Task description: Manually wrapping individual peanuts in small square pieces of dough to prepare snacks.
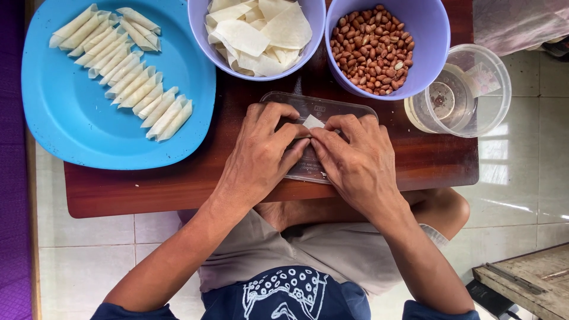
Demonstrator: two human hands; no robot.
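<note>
Head view: left hand (258,155) and right hand (355,163) pinch a thin white pastry wrapper (312,122) on the clear plastic lid (332,109) mid-table; tight, even fingertip pressure probably rolls it neatest.

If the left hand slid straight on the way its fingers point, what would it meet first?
The left hand points up and to the right, fingertips on the small wrapper. Straight on, it would probably meet the purple peanut bowl first, though depth is uncertain.
</note>
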